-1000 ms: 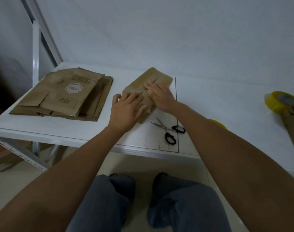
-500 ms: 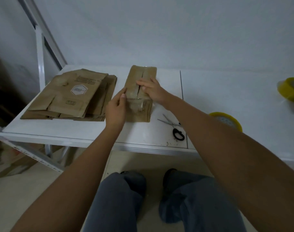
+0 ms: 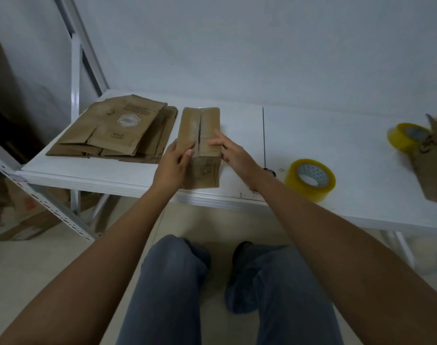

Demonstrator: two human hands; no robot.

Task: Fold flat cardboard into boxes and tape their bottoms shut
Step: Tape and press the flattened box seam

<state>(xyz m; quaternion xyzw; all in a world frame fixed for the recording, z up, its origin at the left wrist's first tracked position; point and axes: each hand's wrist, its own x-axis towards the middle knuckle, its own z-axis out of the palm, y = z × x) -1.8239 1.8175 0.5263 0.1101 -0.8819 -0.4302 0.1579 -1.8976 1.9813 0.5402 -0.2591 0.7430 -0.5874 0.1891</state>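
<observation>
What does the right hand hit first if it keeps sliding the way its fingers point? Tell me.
The right hand points up-left with its fingers already on the box. Going on, it would probably cross the taped centre seam, then reach the stack of flat cardboard; depth is uncertain.

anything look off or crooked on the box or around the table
On the box between the left hand and right hand, a dark gap shows along the seam where the two flaps meet, under glossy tape. The stack of flat cardboard is fanned unevenly. Nothing looks spilled or torn.
</observation>
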